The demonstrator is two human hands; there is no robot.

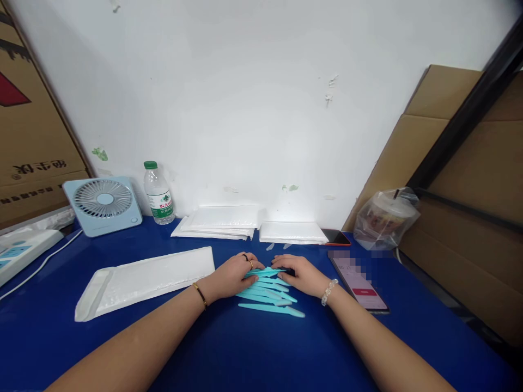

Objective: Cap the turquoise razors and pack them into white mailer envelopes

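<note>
Several turquoise eyebrow razors (267,296) lie side by side in a loose row on the blue table, their slim handles pointing left and right. My left hand (233,276) is closed at the left ends of the farthest razors, thumb and fingers pinching them. At the opposite ends, my right hand (302,275) has its fingers curled against the same razors. The nearest razor lies a little apart from the rest, untouched. A white padded mailer (151,277) lies flat to the left of my left hand.
White mailers are stacked (220,219) by the wall, with a smaller pile (292,231) beside them. A phone (359,283) lies right of my hand; another (337,237) lies behind. A fan (105,201), water bottle (158,196), bagged cup (384,218) and power strip (26,247) stand around.
</note>
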